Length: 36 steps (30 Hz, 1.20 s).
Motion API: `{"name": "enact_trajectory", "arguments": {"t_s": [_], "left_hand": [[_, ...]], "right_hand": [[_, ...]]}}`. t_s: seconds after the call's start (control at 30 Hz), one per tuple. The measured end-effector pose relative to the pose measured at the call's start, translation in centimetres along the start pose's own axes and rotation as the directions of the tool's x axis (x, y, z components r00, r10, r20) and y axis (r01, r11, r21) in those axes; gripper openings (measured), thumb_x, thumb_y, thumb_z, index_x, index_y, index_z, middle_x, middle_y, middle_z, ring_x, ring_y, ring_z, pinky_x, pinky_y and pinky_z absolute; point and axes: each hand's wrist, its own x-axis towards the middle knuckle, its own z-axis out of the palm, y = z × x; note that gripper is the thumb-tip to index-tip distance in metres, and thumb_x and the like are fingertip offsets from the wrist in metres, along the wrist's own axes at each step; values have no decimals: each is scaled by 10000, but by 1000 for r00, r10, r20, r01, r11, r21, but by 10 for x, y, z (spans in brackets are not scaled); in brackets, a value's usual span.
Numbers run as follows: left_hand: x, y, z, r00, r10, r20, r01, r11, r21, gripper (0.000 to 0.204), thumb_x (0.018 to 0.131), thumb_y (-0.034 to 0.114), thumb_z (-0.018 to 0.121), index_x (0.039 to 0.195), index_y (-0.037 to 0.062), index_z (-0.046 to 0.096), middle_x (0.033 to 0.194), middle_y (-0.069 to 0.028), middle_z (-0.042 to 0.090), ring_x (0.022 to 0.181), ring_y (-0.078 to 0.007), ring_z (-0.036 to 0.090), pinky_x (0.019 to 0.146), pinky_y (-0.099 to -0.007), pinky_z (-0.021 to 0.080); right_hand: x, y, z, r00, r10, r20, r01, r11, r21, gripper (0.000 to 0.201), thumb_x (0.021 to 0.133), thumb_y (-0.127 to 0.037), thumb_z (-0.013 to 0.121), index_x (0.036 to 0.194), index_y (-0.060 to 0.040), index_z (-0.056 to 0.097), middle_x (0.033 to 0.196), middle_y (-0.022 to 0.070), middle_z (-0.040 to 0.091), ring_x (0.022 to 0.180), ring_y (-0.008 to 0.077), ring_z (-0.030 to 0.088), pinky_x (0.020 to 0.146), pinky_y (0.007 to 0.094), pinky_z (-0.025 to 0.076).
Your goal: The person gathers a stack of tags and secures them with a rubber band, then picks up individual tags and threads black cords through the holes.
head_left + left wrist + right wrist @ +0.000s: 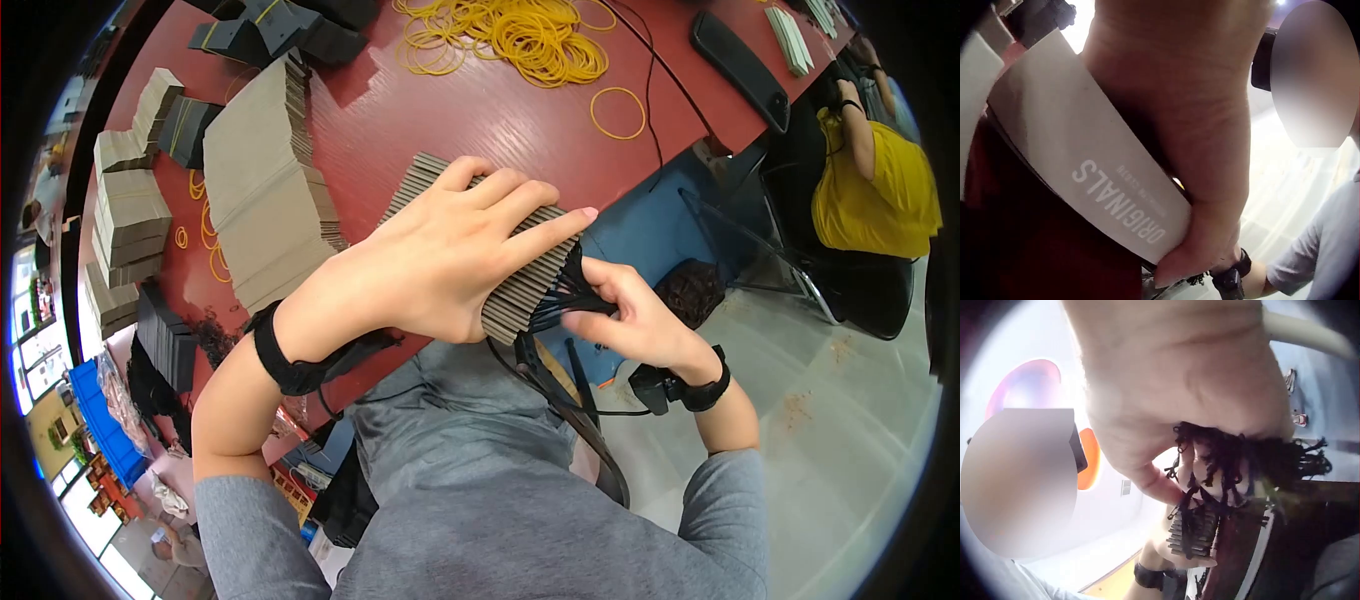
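Observation:
My left hand [445, 245] grips a thick stack of grey-brown hang tags [510, 308], its fingers spread across the card edges. In the left wrist view, the outer tag [1079, 134] shows the white word ORIGINALS, and the thumb wraps its end. From the stack's right end come black strings [572, 292], gathered between the thumb and fingers of my right hand [645, 318]. Knotted ends of the strings [1210, 465] dangle below the palm in the right wrist view. The stack is held over the table's front edge, close to my body.
Fanned brown card stacks [255, 180] lie at the left of the red table [380, 110], near black bundles [285, 35]. Yellow rubber bands [545, 45] are heaped at the back. A black oblong object [738, 70] lies at the back right. A person in yellow [880, 190] sits at right.

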Motion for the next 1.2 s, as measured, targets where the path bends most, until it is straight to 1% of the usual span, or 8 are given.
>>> {"name": "enact_trajectory", "arguments": {"t_s": [0.2,0.27,0.4,0.53,0.8,0.87,0.93,1.2], "left_hand": [[0,0,2,999,-28,30,26,998,53,1060,450,252,800,1442,151,440,1233,-95,535,1121,-282,538,967,-429,371],[1,0,2,999,-29,30,27,997,70,1032,438,273,785,1418,160,481,1219,-83,543,1096,-274,548,964,-425,372],[-1,0,4,997,-48,53,42,993,106,966,443,298,758,1377,178,539,1193,-68,552,1055,-252,560,952,-412,376],[0,4,9,998,-43,49,38,993,109,876,473,302,720,1334,214,591,1151,-39,558,980,-228,568,894,-377,379],[3,6,9,998,-63,1,63,989,136,891,447,298,729,1325,209,601,1148,-44,571,950,-234,566,885,-377,379],[3,8,9,997,-74,14,72,991,113,887,448,302,735,1320,203,605,1151,-47,573,949,-238,566,887,-379,377],[3,6,9,998,-67,-7,67,992,105,887,448,310,742,1317,198,607,1148,-49,573,951,-240,564,889,-377,374],[3,7,9,998,-61,-5,61,987,150,913,450,315,746,1337,170,588,1150,-62,571,973,-246,560,896,-381,371]], "right_hand": [[5,-7,0,979,171,-114,-202,899,-387,329,946,-300,657,830,7,635,701,-33,577,658,39,478,556,236,391],[7,11,-2,989,145,-32,-143,989,49,314,968,-280,628,832,3,624,722,-36,573,674,31,478,575,224,395],[7,36,-8,989,78,129,-112,953,281,260,1008,-228,560,881,-11,627,747,-45,570,705,22,487,618,209,409],[6,49,-9,989,-80,124,49,971,233,251,1021,-218,538,911,-11,629,776,-58,569,698,22,485,615,201,411],[5,37,-17,980,3,198,-63,953,297,203,1029,-182,513,1043,6,588,784,-70,499,698,25,392,586,216,366],[6,45,-18,981,-112,159,94,988,120,182,1025,-157,509,1023,12,577,788,-72,496,708,24,385,589,219,370],[5,32,-26,976,22,217,-28,999,28,165,1021,-138,507,1029,13,573,790,-70,485,716,30,377,593,230,375],[2,31,-12,997,-27,73,10,974,224,194,974,-61,548,1114,61,602,993,-9,652,913,37,546,802,221,475]]}}
